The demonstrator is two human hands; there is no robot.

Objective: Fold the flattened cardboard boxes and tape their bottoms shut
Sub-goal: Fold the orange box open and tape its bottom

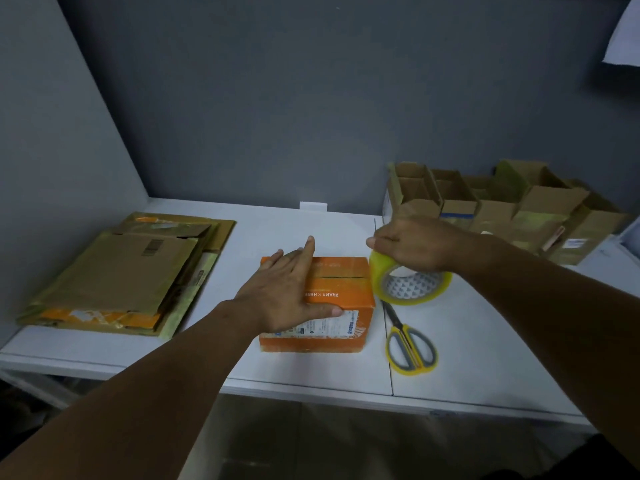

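Far left on white desk (311,223): stack of flattened brown cardboard boxes (117,275), not yet folded. Centre: small orange cardboard box (341,301), folded, seam up, seemingly untaped; left hand (287,292) presses it, fingers (308,249) straight, spread. Right hand (415,247) curled round yellowish roll of packing tape (410,287). Yellow-and-grey scissors (408,344) near. Rear right: row of assembled brown boxes (502,206), probably finished.

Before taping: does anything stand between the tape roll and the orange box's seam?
Nothing visible. The right hand holds the tape roll beside the orange box; the left hand presses only its left part.
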